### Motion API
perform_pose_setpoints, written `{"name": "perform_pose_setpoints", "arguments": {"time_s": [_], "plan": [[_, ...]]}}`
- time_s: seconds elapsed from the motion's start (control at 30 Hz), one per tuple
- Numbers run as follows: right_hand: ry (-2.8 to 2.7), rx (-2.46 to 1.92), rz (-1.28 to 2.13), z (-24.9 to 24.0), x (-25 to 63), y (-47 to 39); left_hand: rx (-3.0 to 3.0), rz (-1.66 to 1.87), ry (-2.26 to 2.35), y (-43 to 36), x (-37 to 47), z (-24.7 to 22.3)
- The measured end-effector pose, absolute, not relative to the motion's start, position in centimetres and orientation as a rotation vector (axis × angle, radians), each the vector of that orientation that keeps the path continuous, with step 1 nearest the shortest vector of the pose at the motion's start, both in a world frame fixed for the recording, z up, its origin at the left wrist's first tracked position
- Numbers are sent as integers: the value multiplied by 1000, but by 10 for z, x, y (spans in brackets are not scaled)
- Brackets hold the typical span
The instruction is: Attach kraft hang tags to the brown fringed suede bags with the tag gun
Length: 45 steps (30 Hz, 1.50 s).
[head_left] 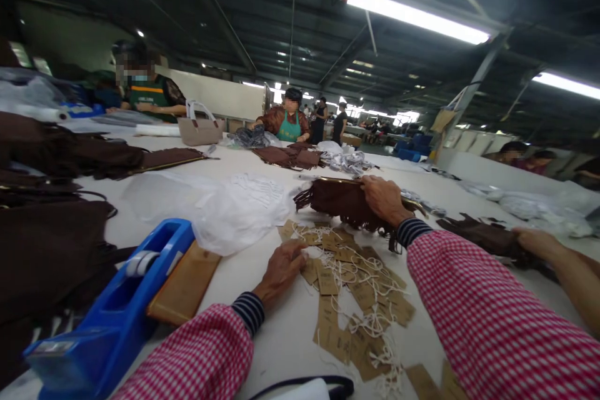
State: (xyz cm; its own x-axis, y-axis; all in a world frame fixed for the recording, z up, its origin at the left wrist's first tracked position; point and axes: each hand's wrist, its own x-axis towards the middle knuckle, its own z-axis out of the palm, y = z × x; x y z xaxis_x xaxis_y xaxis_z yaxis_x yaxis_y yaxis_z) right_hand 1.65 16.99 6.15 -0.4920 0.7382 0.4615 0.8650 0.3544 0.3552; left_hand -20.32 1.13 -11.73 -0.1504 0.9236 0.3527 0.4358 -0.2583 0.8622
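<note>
My right hand (385,199) grips a dark brown fringed bag (335,198) by its gold-coloured top frame, holding it over the table with the fringe hanging down. My left hand (284,269) is at the left edge of a pile of brown paper hang tags (360,290) with white strings. Its fingers are slightly bent and apart, the fingertips close to the tags; I see nothing held in them. The tags lie spread and overlapping, their strings tangled.
A blue tape dispenser (110,319) and a tan block (185,281) stand left of my left hand. Clear plastic bags (225,209) lie beyond. Brown bags (51,250) are heaped at left. A co-worker's hand (539,242) touches another brown piece at right. Other people work across the table.
</note>
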Motion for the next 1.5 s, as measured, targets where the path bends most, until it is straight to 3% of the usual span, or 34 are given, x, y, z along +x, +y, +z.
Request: {"name": "perform_pose_setpoints", "arguments": {"time_s": [0.17, 0.37, 0.5, 0.63, 0.7, 0.83, 1.0, 1.2, 1.5], "plan": [[-2255, -1224, -897, 108, 39, 135, 1700, 1445, 1529, 8, -202, -92], [-2259, -962, -870, 142, 58, 69, 1792, 1336, 1235, -16, -192, -17], [-2372, -853, -416, 161, 69, 30, 1835, 1095, 981, -51, -201, 41], [-2363, -926, 301, 155, 83, 22, 1857, 1377, 1011, -89, -220, 84], [-2349, -969, 608, 134, 86, 31, 1896, 1347, 1092, -95, -228, 91], [-2467, -992, 869, 56, 78, 55, 1998, 1087, 1226, -75, -229, 74], [-2708, -1107, 537, -30, 76, 75, 2342, 779, 1348, -34, -198, -2], [-2511, -1220, 340, -23, 101, 109, 2489, 514, 1477, -15, -172, -76], [-2490, -1527, 457, -46, 60, 137, 2441, 553, 1434, -15, -176, -71]]}}
